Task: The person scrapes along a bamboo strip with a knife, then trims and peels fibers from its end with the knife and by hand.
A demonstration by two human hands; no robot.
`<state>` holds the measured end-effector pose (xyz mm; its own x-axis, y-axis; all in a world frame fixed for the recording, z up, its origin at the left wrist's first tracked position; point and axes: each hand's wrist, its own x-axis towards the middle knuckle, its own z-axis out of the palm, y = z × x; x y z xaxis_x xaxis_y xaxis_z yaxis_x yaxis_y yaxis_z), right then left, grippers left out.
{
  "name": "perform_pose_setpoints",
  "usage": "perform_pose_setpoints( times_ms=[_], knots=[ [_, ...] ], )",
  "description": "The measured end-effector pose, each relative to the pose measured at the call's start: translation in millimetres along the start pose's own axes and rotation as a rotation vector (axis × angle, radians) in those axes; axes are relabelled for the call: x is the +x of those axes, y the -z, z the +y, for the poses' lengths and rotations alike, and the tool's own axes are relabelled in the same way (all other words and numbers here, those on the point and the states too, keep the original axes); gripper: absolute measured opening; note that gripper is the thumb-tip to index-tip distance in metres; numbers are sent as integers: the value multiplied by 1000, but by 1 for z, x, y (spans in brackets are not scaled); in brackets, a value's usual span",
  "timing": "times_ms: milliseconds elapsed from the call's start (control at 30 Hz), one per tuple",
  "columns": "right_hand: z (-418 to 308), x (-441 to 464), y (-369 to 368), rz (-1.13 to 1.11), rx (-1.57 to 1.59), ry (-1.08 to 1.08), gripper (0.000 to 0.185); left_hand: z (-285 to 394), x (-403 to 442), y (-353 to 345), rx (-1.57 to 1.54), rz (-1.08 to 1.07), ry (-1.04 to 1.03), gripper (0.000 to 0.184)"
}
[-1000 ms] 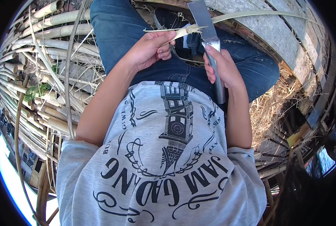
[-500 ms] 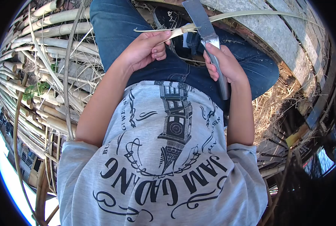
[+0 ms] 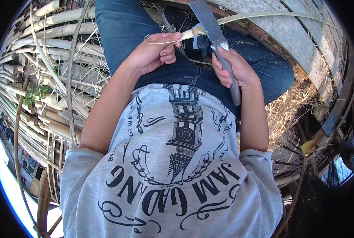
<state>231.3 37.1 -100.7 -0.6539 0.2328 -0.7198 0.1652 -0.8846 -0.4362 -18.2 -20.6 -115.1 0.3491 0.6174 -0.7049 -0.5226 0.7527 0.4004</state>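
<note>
A long pale bamboo strip point(image 3: 260, 14) runs from my left hand out to the upper right, bending in a shallow arc. My left hand point(image 3: 155, 53) pinches its near end between thumb and fingers. A thin curled shaving point(image 3: 161, 43) loops over that thumb. In my right hand point(image 3: 234, 68) is a broad-bladed knife point(image 3: 208, 22), gripped by its grey metal handle with the thumb along the top. The blade points up and away and crosses the strip just right of a rough node point(image 3: 198, 30). Where the blade meets the strip, its edge is hard to make out.
Cut bamboo poles point(image 3: 58, 43) lie heaped on the left with loose slivers. Grey boards point(image 3: 304, 35) slope at the upper right. Dry shavings point(image 3: 284, 115) cover the ground by my right knee. My jeans-clad legs point(image 3: 121, 31) are folded around the work.
A thin sliver that stuck out straight beyond my left hand now curls over the thumb. Frayed fibres at the node look trimmed. The knife has shifted slightly left.
</note>
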Motion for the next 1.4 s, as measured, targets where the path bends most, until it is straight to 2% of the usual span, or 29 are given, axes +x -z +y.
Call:
perform_pose_setpoints(
  times_ms=[33, 100, 233, 300, 433, 500, 533, 600, 633, 733, 800, 867, 900, 967, 1100, 1400],
  knots=[
    [0, 0, -6, -1, -1, 2, 46, 1, 0, 0, 2, 3, -4, 28],
    [-1, -1, -18, 312, -252, 39, 46, 2, 3, 2, -2, 10, 5, 27],
    [-2, -3, -15, 291, -403, 48, 45, 3, 1, 3, 25, -29, 8, 27],
    [-2, -4, 2, 42, -153, -35, 43, 3, 0, -3, 33, -32, 4, 27],
    [4, -2, 1, -116, 41, 1, 41, 4, -1, -4, 96, -2, -55, 27],
    [4, -5, -8, 152, -113, 97, 37, 5, -2, -7, 176, 27, -95, 27],
    [5, -5, -14, 153, -108, 100, 37, 6, -4, -9, 261, 54, -127, 27],
    [6, -6, -25, 371, -222, 305, 30, 5, -6, -11, 387, 72, -172, 27],
    [7, -9, -26, 361, -116, 349, 26, 5, -7, -13, 506, 90, -224, 27],
    [4, -11, -38, 406, 56, 485, 29, -1, -8, -14, 604, 106, -307, 27],
    [0, -13, -43, 406, 53, 502, 27, -4, -7, -15, 594, 108, -333, 27],
    [0, -11, -47, 545, -80, 566, 24, -5, -9, -16, 582, 112, -357, 27],
    [1, -9, -49, 545, -81, 568, 24, -3, -10, -17, 610, 110, -351, 27],
    [4, -3, -51, 699, -11, 616, 20, -3, -10, -18, 639, 108, -348, 27],
    [5, -1, -47, 733, 110, 602, 19, -6, -8, -16, 615, 115, -338, 28],
    [7, -6, -44, 517, -24, 467, 17, -5, -3, -25, 561, 120, -407, 28]
  ],
)
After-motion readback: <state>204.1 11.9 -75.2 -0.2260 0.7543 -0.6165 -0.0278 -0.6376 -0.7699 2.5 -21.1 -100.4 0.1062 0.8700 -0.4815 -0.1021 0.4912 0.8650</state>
